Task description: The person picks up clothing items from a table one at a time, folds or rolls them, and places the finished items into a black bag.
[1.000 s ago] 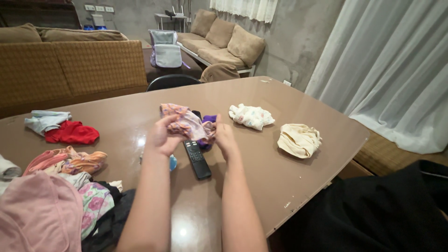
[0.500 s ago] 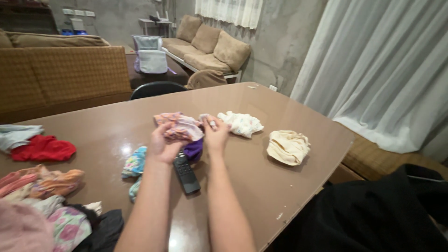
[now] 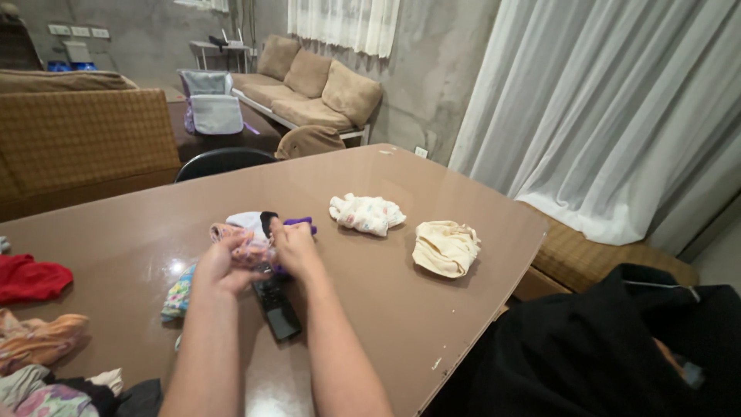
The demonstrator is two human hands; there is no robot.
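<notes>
While both hands work at mid-table, the scene is laid out as follows.

Cloth: a small pink patterned cloth, with white, black and purple bits showing at its far edge, is held just above the table, where both hands can reach it.
Left hand: the left hand is curled shut around the near side of the cloth, so the bundle is kept gathered.
Right hand: the right hand is pinched closed on the far side, fingers pressed into the fabric.
Remote: a black remote lies flat on the table, directly beneath the wrists.
Blue cloth: a blue-green piece rests beside the left forearm.
Finished-looking bundles: a white printed bundle and a cream bundle are set apart to the right, each compact.
Loose pile: a red cloth and an orange one lie unfolded at the left edge.
Beyond: a black chair, sofas and white curtains are seen.
</notes>
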